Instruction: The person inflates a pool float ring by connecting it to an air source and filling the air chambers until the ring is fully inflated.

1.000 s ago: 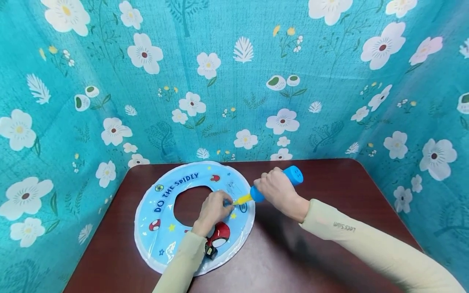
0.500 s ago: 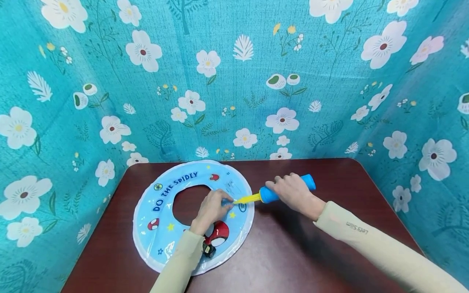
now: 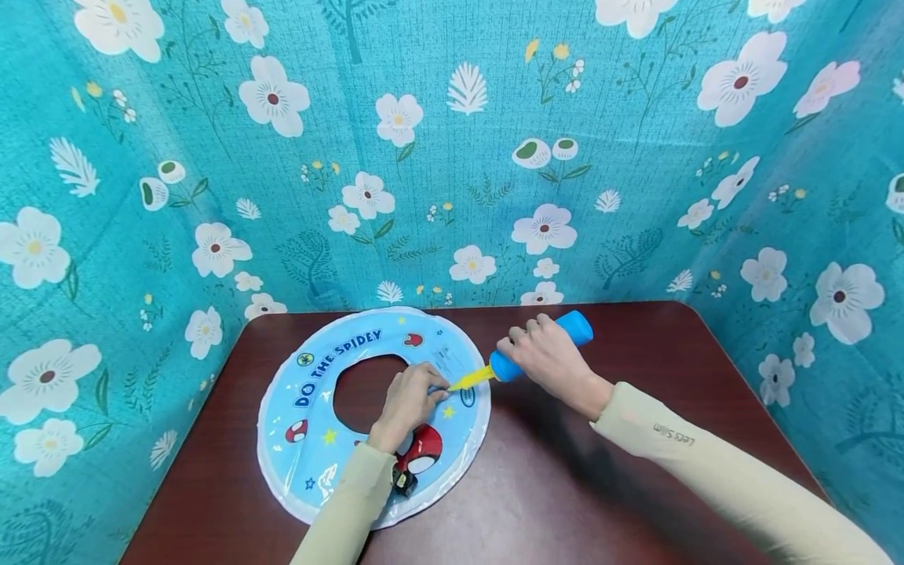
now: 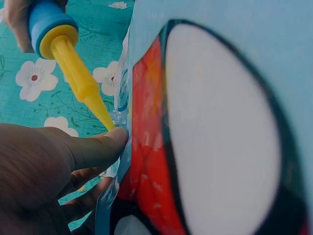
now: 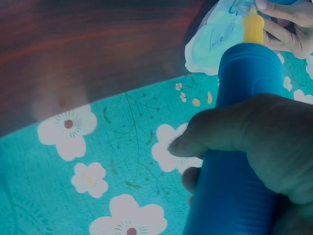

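Note:
A light blue inflatable swim ring (image 3: 289, 463) with cartoon prints and the words "DO THE SPIDEY" lies on the table. My left hand (image 3: 408, 404) pinches its clear valve (image 4: 115, 116) at the inner edge. Against that valve sits the tip of a yellow nozzle (image 4: 78, 73), which belongs to a blue hand pump (image 3: 575, 328). My right hand (image 3: 551, 361) grips the pump's body, thumb on one side and fingers round the other, holding it slanted above the ring's right side. The left fingertips partly hide the joint of nozzle and valve.
The dark red-brown table (image 3: 537, 486) extends to the right of and in front of the ring. A teal floral cloth (image 3: 438, 180) hangs behind and at both sides. A small black object (image 3: 404, 482) shows beside my left wrist.
Over the earlier frames the right hand moves the pump body out to the right and down, then back up and left. The left hand stays at the valve.

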`<state>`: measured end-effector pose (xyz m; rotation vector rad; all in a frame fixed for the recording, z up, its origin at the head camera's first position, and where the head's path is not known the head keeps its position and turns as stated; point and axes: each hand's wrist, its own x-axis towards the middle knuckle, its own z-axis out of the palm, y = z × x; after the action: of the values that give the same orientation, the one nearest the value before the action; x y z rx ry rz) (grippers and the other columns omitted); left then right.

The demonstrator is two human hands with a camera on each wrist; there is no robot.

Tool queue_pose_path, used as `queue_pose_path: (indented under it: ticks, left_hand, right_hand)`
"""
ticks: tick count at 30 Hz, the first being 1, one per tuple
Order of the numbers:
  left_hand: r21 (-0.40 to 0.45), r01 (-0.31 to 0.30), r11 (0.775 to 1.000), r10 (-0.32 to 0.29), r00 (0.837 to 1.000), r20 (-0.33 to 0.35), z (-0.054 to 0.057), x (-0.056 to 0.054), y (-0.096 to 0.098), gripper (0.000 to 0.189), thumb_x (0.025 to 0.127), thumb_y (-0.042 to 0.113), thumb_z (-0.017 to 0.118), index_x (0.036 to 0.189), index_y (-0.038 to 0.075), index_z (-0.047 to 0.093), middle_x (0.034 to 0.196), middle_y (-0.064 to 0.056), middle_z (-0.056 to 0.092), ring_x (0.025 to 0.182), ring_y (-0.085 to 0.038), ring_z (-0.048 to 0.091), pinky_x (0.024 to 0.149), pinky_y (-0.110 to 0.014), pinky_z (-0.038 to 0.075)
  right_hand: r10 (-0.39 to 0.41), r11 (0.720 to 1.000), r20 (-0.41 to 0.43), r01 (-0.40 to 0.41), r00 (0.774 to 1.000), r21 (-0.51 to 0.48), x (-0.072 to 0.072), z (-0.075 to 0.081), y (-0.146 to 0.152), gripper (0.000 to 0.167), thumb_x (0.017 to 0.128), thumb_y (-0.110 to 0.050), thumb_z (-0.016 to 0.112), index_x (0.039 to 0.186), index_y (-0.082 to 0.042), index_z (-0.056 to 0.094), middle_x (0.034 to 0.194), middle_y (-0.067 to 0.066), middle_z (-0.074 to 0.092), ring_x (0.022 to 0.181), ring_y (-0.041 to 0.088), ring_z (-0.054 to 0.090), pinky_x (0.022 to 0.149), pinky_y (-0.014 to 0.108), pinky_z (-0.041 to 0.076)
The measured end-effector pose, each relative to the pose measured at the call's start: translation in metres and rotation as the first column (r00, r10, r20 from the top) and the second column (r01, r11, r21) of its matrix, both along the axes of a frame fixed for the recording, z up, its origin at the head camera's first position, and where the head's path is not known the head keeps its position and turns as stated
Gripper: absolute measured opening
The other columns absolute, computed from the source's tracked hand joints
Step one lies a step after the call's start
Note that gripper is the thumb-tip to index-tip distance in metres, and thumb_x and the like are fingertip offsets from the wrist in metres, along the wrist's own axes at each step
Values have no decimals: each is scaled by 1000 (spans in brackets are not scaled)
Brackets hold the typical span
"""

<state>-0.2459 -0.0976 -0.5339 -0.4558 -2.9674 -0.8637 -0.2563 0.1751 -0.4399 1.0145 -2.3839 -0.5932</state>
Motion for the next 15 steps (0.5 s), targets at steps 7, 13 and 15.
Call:
queue_pose_path:
  ticks: [7, 13, 15]
  left_hand:
    - [16, -1, 1000, 1, 1000, 11, 0, -1, -1, 19, 93, 19, 85, 112, 18, 86, 103, 4, 72, 93, -13, 63, 80, -31, 53]
    - [62, -18, 998, 15, 998, 62, -2, -1, -1, 19, 95, 18, 83, 113, 17, 86, 102, 4, 70, 93, -12, 62, 79, -31, 52]
    - [58, -18, 998, 14, 998, 68, -2, 0, -1, 19, 95, 18, 83, 114, 17, 86, 104, 3, 70, 95, -14, 62, 81, -33, 53]
  right_hand:
    - [-11, 998, -32, 13, 999, 60, 2, 6, -6, 53, 68, -37, 103, 103, -16, 68, 81, 7, 67, 71, 24, 67, 70, 34, 51]
    - [-31, 999, 10, 31, 999, 28, 0, 1, -2, 51, 69, -34, 103, 102, -15, 69, 83, 7, 69, 70, 24, 66, 71, 35, 53]
    - [-22, 1000, 8, 22, 1000, 7, 0, -3, 2, 54, 67, -34, 104, 104, -15, 69, 87, 7, 71, 73, 25, 68, 74, 37, 55]
